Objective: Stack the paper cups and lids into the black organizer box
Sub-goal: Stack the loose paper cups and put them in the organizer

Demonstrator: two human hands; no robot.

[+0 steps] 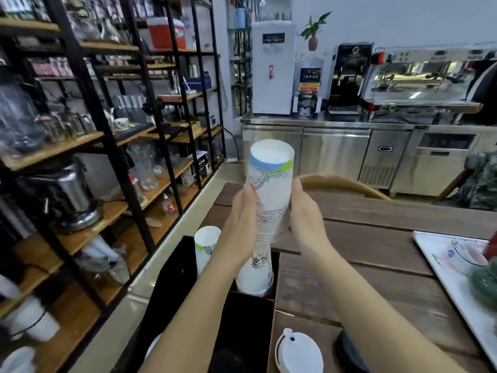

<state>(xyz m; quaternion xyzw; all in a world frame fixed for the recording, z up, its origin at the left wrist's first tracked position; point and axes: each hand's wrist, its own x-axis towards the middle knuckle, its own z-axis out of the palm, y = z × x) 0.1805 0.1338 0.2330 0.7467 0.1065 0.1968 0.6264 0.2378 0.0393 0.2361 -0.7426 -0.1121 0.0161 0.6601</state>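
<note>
Centre of the frame: stack of paper cups (270, 189), bottoms up, white with line drawings and a blue-and-green band near the top, clamped between both hands. Left hand (240, 227) pressed flat against the stack's left side, right hand (306, 224) against its right side, thumbs up along the paper. Stack held upright, slightly tilted, raised above the black organizer box (172, 278) at lower centre.

Inside the box: 2 more upside-down cup stacks, 1 (205, 247) just left of the left wrist, the other (255, 275) directly below the held stack, apparently in the rear compartments.

Bottom of the frame, right of the box: white lids (298, 354) on the wooden table (390, 278), with a dark lid (349, 351) just beside them.

Right edge: white tray (441, 270) on the table.

Left half: black-framed shelving (107, 135) with glassware. Upper right: steel counter (336, 152) with drink machines.
</note>
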